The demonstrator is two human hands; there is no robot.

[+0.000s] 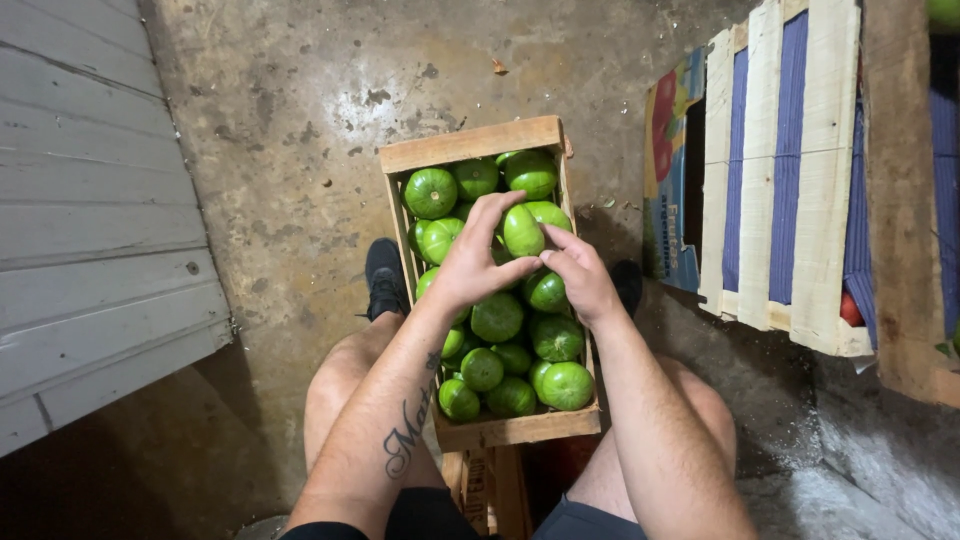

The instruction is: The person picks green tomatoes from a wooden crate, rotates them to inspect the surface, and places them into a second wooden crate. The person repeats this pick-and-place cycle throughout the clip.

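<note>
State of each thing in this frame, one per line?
Wooden crate: upright, open-topped, full of green fruit.
Green fruit: held above the pile by both hands.
Left hand: gripping the fruit.
Right hand: fingertips on it.
Slatted crate: standing at right.

Green round fruits point(497, 318) are filling a pale tan wooden crate point(470, 145); grey mottled concrete floor point(290, 120) is showing dark stains; upright crate point(785, 170) is showing blue lining between pale slats; black shoe point(384, 277).
</note>
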